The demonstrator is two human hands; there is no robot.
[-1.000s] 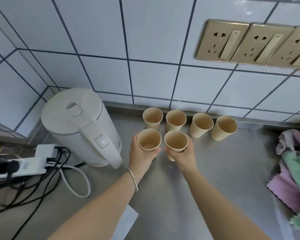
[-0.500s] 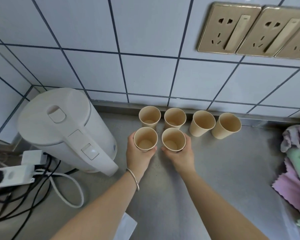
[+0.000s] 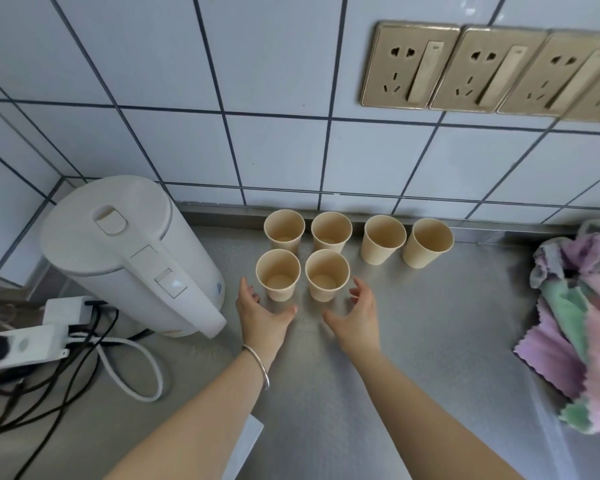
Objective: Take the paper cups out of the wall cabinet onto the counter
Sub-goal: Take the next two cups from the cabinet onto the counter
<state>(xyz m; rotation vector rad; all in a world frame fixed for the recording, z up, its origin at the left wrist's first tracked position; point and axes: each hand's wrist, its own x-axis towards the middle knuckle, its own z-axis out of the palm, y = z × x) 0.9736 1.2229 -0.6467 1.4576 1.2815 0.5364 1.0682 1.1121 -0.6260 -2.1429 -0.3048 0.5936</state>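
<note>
Several beige paper cups stand upright on the steel counter (image 3: 413, 341) near the tiled wall. The front left cup (image 3: 278, 275) and the front right cup (image 3: 327, 275) stand side by side, with a back row of cups (image 3: 383, 239) behind them. My left hand (image 3: 262, 315) is open just below and left of the front left cup, not touching it. My right hand (image 3: 357, 318) is open just below and right of the front right cup, also apart from it. The wall cabinet is out of view.
A white electric kettle (image 3: 129, 254) stands left of the cups. A power strip (image 3: 25, 344) with cables lies at the far left. Crumpled pink and green cloths (image 3: 582, 323) lie at the right edge. Gold wall sockets (image 3: 458, 69) sit above.
Both hands have let go of the two front cups and drawn back toward me with fingers spread. The cups now stand free on the counter.
</note>
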